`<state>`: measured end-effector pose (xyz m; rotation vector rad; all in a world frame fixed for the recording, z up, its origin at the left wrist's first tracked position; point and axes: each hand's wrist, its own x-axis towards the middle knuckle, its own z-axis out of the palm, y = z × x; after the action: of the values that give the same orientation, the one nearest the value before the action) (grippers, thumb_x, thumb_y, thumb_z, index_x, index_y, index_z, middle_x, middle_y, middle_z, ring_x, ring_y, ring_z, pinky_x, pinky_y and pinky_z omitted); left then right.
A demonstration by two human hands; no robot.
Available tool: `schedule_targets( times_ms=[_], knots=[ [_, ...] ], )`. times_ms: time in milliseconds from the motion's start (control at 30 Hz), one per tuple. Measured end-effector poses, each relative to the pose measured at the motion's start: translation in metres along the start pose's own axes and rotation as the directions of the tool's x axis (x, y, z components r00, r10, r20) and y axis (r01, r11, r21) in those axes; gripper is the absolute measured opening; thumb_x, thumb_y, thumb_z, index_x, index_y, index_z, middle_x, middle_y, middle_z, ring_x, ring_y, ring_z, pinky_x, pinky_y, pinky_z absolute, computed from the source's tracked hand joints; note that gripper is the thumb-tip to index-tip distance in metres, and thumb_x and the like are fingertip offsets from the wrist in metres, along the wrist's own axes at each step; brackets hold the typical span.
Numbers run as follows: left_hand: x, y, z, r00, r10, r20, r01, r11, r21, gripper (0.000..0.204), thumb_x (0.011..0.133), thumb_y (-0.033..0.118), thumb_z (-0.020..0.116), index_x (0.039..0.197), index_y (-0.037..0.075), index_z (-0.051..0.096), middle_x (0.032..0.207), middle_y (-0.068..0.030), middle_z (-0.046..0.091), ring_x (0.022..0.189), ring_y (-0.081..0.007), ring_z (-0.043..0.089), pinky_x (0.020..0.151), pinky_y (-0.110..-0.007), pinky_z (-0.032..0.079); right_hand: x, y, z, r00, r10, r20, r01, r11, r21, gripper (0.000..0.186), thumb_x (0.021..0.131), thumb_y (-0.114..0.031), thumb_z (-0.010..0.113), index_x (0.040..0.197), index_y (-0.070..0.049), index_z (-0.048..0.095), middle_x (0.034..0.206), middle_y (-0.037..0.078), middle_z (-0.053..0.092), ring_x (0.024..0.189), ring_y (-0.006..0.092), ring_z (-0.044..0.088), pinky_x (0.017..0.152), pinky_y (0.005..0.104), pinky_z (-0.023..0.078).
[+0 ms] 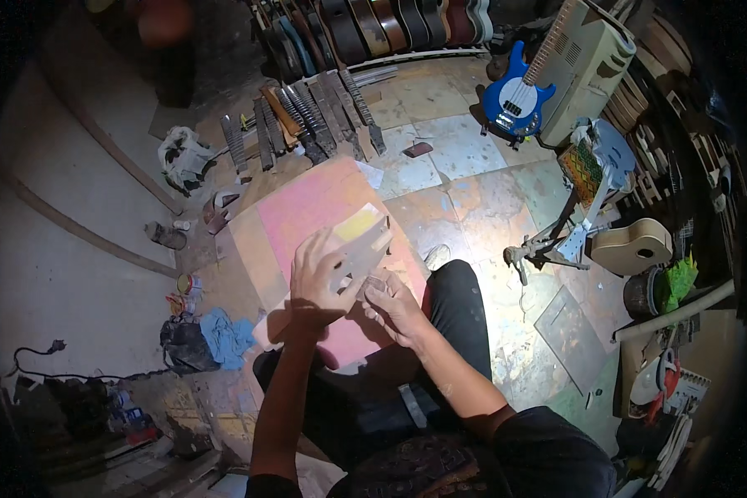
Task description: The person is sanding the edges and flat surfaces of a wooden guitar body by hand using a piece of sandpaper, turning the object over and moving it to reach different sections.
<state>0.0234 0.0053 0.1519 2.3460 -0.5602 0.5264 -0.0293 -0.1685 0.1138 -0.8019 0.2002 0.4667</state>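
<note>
Head view: The left hand (309, 270) lies along the near-left side of a flat grey panel (358, 253), fingers extended; whether it grips the panel or only steadies it cannot be told. The right hand (397, 309) is closed, pinching a small brown piece (375, 285) between thumb and fingers at the panel's near edge. The panel is tilted, its far end pointing up and right, beyond both hands. A pink board (295, 217) extends under the hands and past them. Left of it, a blue cloth (227, 339) lies on the floor (465, 207). Farther off are loose guitar necks (314, 120) and, at right, a blue guitar (513, 98) leaning upright.
</note>
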Motion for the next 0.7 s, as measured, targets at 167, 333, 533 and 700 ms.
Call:
schedule_targets(
  times_ms=[167,333,533,700],
  knots=[
    [0.030,0.020,-0.006,0.896,-0.442,0.040,0.443,0.887,-0.131,0.059,0.068,0.021,0.089,0.120,0.005,0.066,0.128,-0.0212,0.064,0.117,-0.0407,0.062,0.100,-0.045,0.050,0.001,-0.006,-0.021,0.992,0.002,-0.125,-0.008,0.999,-0.048,0.027,0.102,-0.017,0.065,0.120,0.001,0.055,0.105,0.009,0.065,0.096,0.0178,0.066,0.082,0.0309,0.057],
    [0.061,0.013,-0.017,0.852,-0.478,0.216,0.420,0.868,0.264,0.067,0.066,0.023,0.092,0.125,0.004,0.066,0.111,-0.0173,0.072,0.105,-0.0319,0.070,0.096,-0.040,0.053,-0.012,-0.006,-0.057,0.980,0.016,-0.199,-0.016,1.000,-0.001,0.022,0.101,-0.017,0.064,0.112,0.001,0.057,0.102,0.011,0.067,0.091,0.0190,0.067,0.082,0.0333,0.058],
    [0.046,0.035,-0.091,0.907,-0.393,-0.153,0.399,0.917,0.007,0.066,0.066,0.018,0.094,0.124,0.002,0.066,0.115,-0.0146,0.071,0.106,-0.0264,0.069,0.095,-0.037,0.053,-0.029,-0.030,-0.046,0.970,-0.133,-0.201,0.083,0.967,-0.240,0.018,0.098,-0.012,0.067,0.110,-0.001,0.059,0.096,0.008,0.067,0.086,0.0147,0.066,0.075,0.0282,0.056],
    [-0.007,0.032,-0.099,0.829,-0.368,-0.421,0.300,0.928,-0.220,0.065,0.073,0.003,0.086,0.131,-0.005,0.057,0.124,-0.0142,0.062,0.113,-0.0244,0.061,0.102,-0.037,0.048,-0.025,-0.059,-0.004,0.965,-0.235,-0.117,0.193,0.937,-0.292,0.019,0.100,-0.015,0.066,0.111,0.000,0.061,0.098,0.007,0.068,0.087,0.0136,0.066,0.076,0.0293,0.056]
  ],
)
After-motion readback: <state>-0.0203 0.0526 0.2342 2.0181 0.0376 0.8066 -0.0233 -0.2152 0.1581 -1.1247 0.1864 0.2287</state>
